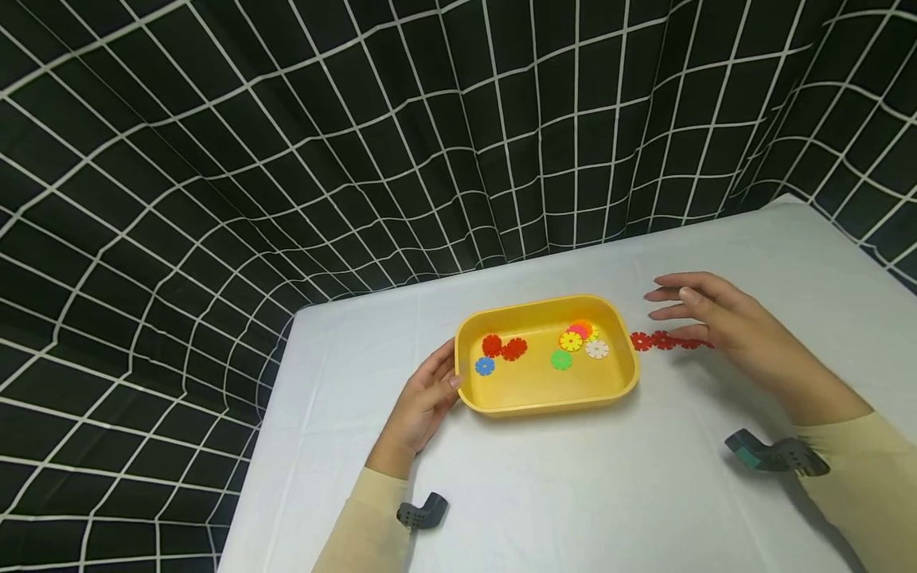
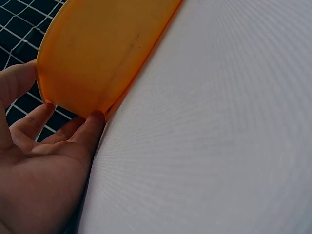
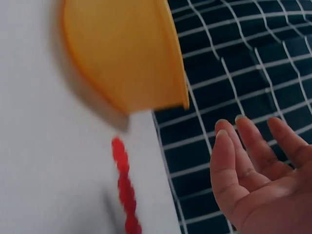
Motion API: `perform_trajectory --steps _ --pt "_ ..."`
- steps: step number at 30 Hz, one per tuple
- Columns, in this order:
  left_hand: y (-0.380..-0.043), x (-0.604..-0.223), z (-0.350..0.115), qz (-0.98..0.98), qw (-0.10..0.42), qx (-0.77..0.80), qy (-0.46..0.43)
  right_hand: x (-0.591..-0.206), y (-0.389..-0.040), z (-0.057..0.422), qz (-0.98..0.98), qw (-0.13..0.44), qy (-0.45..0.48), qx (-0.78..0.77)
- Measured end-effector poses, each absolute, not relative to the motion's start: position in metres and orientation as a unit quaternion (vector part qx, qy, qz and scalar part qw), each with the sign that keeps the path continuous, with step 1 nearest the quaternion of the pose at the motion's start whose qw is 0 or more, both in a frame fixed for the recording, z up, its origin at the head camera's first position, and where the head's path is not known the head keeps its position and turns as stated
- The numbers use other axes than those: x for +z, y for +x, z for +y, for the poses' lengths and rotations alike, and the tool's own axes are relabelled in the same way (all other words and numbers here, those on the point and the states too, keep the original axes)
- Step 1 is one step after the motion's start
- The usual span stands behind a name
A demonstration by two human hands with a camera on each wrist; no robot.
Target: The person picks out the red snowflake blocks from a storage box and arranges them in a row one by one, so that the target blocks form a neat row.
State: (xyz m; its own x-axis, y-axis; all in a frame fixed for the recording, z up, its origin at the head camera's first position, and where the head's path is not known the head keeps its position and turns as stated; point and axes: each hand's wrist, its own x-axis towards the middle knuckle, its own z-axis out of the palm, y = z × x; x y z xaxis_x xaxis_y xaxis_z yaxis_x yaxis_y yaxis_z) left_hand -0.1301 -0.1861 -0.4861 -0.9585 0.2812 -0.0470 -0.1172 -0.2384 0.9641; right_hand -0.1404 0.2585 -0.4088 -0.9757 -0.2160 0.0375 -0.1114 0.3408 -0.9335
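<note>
Left hand [image 1: 421, 402] grips left end of yellow tray [image 1: 548, 408], coloured discs [image 1: 571, 342] inside. Right hand [image 1: 727, 318], fingers loosely spread, hangs above red disc row [image 1: 662, 341], just right of tray; row's far end seems hidden behind hand.

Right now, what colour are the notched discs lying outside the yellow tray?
Red. The row of discs shows best in the head view.

A yellow tray [image 1: 526, 387] of colourful discs [image 1: 567, 344] is held by the left hand [image 1: 421, 402]; red discs [image 1: 662, 342] are lined up near the right hand [image 1: 738, 330].
</note>
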Motion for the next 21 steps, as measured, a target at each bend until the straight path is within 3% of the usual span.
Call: perform_trajectory --steps 21 --pt "-0.13 -0.487 -0.187 0.606 0.13 0.781 0.078 -0.378 -0.157 0.172 0.782 0.117 -0.162 -0.59"
